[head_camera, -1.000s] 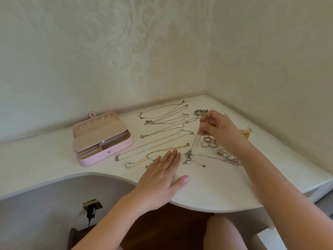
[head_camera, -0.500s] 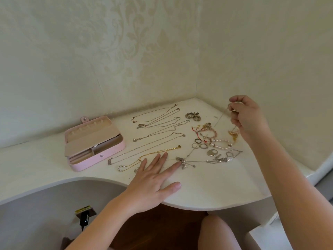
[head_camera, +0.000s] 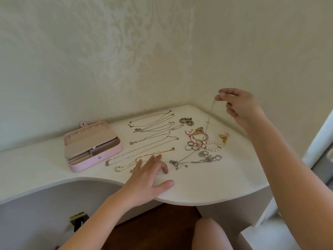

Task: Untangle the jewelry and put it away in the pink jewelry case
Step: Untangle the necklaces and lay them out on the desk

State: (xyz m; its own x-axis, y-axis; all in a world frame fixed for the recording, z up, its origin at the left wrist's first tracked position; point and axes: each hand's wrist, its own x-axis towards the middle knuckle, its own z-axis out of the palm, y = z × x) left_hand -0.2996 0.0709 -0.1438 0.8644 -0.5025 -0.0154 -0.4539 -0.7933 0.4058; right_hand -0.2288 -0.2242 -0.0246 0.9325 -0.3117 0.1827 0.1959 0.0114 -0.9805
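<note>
Holds the right hand up above the counter, close to the corner of the walls. Pinches there the top end of a thin silver chain between thumb and first finger, the other fingers loosely curled.

Keeps this chain taut on a slant, down and to the left over the bracelets, as far as a small silver knot of pendants on the counter, just right of the left hand.

Lays the left hand flat on the counter near the front edge, fingers open and mostly straight, one bent at the tip, thumb out to the right. Reaches with the fingertips to the gold chain; touching or only beside, cannot tell.

At the left of the counter, well apart from both hands, the pink case, open, beige compartments showing. Between case and right hand, several necklaces in rows, then rings, a pearl bracelet and a round silver disc.
</note>
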